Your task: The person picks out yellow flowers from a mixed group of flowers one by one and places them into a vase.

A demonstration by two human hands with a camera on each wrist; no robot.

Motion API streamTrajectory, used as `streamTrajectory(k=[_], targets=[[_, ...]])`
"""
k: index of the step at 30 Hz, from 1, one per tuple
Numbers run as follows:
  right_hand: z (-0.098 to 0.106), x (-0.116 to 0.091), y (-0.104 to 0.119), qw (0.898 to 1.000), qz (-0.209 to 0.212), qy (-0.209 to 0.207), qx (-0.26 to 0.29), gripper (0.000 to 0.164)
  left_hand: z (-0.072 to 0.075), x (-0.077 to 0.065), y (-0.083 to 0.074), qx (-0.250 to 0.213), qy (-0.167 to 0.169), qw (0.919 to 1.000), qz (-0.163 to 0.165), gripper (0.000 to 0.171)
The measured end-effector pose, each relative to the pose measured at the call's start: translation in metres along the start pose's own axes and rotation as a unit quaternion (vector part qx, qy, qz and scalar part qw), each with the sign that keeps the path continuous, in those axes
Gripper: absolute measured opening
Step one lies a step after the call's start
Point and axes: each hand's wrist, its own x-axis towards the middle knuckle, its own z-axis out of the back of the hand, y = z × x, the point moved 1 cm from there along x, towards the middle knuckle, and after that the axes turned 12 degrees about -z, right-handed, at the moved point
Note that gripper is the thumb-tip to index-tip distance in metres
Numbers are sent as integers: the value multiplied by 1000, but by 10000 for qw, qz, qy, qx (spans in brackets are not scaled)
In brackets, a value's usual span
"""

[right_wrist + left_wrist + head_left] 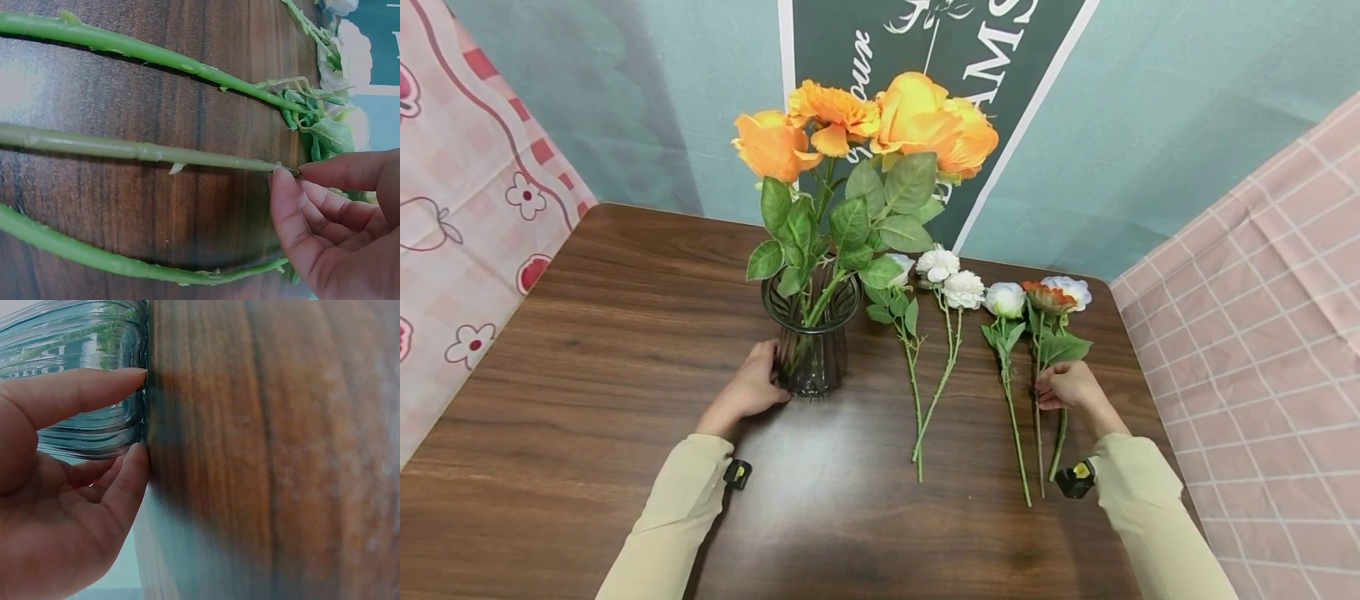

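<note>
A dark ribbed glass vase [815, 358] stands upright on the table, holding several orange flowers [917, 125] with green leaves. My left hand [751, 385] grips the vase low on its left side. In the left wrist view, the thumb [94, 394] lies along the glass and the fingertips curl around near its base. At the right, my right hand [1070, 388] pinches the stem of a rust-orange flower [1049, 297] between thumb and fingers. The right wrist view shows that brownish stem [137, 150] running between two greener stems.
Right of the vase lie two white flowers [962, 290] and a pale rose [897, 271]. Another pale rose [1004, 300] lies left of the pinched stem, and a bluish-white flower [1071, 289] lies right of it. A pink grid cloth [1262, 333] borders the table's right side.
</note>
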Motion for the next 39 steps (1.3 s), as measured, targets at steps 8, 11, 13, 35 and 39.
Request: streamTrajectory(k=[8, 11, 13, 35, 39], targets=[[4, -8, 5, 10000, -41, 87, 8, 19, 0, -1, 0, 42, -24, 10000, -10, 77], [6, -12, 8, 9999, -37, 106, -11, 21, 0, -1, 1, 43, -62, 10000, -42, 77], [7, -15, 11, 9999, -30, 138, 2, 22, -1, -1, 1, 38, -85, 9999, -60, 77], [8, -43, 33, 9984, 411, 38, 377, 12, 0, -1, 0, 114, -148, 9998, -119, 77], [6, -46, 36, 9972, 521, 129, 528, 12, 0, -1, 0, 89, -126, 9998, -95, 78]])
